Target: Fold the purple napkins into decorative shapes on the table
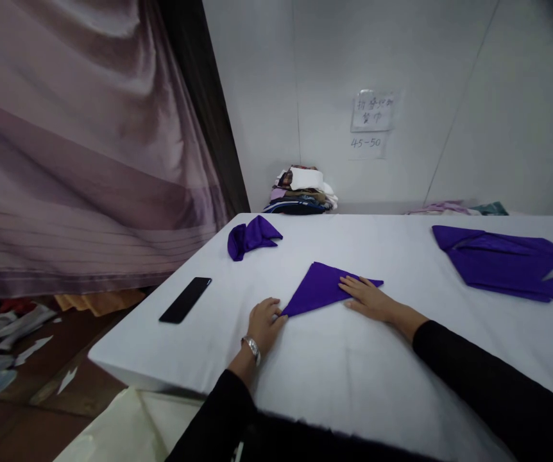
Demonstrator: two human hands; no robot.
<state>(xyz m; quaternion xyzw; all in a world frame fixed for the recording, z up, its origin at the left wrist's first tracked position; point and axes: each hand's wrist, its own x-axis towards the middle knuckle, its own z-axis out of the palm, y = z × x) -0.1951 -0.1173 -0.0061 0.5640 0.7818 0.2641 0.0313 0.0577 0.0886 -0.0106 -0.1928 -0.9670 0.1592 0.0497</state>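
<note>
Your purple cloth point(315, 289) lies flat on the white-covered table point(324, 372), already shaped into a triangle; folding appears partway, since the purple bundle point(257, 234) at ten o'clock from it has a fuller form, while the purple fabric point(502, 260) out at three o'clock looks still to be worked. Your right hand point(367, 298) lies open, fingers spread over the triangle's three o'clock end, gripping nothing. Your left hand point(264, 324) curls its fingers at the eight o'clock corner; whether they pinch it cannot be told.

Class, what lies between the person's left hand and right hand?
In the head view, a triangular purple cloth: the left hand is at its left corner, the right hand rests on it.
</note>
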